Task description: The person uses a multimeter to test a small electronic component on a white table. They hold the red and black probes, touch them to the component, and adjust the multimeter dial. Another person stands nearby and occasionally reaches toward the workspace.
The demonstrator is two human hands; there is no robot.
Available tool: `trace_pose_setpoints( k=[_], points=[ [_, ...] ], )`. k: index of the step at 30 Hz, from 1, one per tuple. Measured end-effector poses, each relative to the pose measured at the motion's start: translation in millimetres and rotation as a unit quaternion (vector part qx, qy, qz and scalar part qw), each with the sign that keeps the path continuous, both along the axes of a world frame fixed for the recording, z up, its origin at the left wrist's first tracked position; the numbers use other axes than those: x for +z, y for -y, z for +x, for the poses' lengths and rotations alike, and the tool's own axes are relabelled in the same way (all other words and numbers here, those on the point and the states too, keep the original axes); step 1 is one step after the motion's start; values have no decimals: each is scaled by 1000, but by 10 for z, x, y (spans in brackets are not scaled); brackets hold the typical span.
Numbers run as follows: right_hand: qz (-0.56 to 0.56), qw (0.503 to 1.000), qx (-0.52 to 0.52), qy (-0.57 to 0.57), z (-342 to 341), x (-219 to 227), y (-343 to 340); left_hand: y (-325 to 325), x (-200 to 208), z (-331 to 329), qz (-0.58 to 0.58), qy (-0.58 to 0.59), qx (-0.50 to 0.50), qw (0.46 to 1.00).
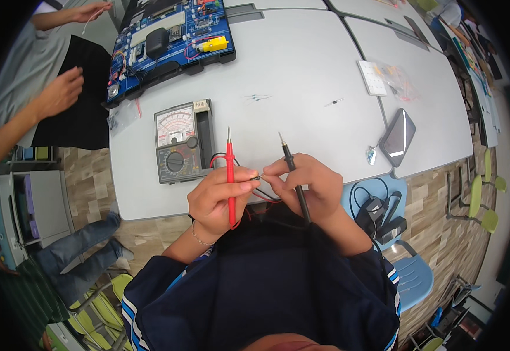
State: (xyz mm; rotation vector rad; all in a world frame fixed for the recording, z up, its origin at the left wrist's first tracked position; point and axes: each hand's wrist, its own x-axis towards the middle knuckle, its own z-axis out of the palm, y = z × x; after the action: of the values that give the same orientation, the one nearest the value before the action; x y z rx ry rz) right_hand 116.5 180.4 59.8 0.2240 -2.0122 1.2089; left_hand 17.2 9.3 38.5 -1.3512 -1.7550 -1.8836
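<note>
My left hand is closed, with a red test probe held upright between its fingers. The black test probe leans in my right hand, which is closed too. Between the fingertips of both hands is a small dark component, partly hidden; its exact kind is too small to tell. Both probe tips point away from me, apart from the component. Left of my hands lies an analog multimeter with a dial and needle scale. Thin resistors and a small black diode-like part lie farther off.
A blue electronics trainer board fills the far left of the table. To the right are a phone, a keychain, a white breadboard and a plastic bag. Another person's hand is at the left.
</note>
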Motion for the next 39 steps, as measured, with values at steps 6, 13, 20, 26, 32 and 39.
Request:
trace_pose_setpoints(
  k=[6, 13, 20, 26, 32, 39],
  points=[
    [25, 999, -26, 33, 57, -22, -487, 1, 55, -91, -67, -68, 9, 995],
    [8, 939, -225, 260, -102, -440, -1607, 136, -101, -150, -50, -42, 89, 994],
    [29, 952, -176, 248, -365, -537, -1614, 231, -148, -170, -66, -91, 60, 992],
    [-58, 961, -112, 246, -802, -586, -1490, 255, -175, -142, -67, -77, 56, 993],
    [-69, 960, -133, 235, -803, -736, -1536, 341, -221, -144, -57, -38, 85, 994],
    [127, 976, -167, 54, -796, -590, -1154, 305, -273, -133, -50, -33, 85, 995]
  ],
)
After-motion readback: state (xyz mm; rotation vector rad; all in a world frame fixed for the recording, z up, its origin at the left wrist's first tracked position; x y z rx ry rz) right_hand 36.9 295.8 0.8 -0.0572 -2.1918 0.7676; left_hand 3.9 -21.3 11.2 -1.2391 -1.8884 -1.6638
